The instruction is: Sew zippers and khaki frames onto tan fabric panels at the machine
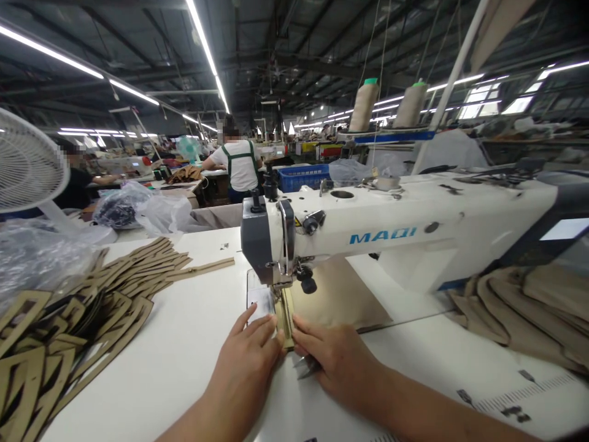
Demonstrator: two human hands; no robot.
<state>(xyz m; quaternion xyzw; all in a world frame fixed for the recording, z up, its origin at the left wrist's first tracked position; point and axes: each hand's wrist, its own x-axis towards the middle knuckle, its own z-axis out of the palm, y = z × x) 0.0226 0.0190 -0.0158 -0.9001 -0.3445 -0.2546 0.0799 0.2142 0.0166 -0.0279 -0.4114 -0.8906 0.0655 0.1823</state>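
A zipper strip with tan tape runs lengthwise under the presser foot of a white sewing machine. It lies along the left edge of a flat tan fabric panel. My left hand rests at the strip's left side, fingers stretched out and spread, fingertips touching it. On the other side, my right hand presses its fingertips on the strip's right edge. A small pointed metal tool, seemingly thread snips, sticks out from under my right palm; its handle is hidden.
Many tan zipper strips and looped pieces are heaped at left beside clear plastic bags. Folded tan fabric is stacked at right. A white fan stands far left. Thread cones rise behind the machine; a co-worker sits farther back.
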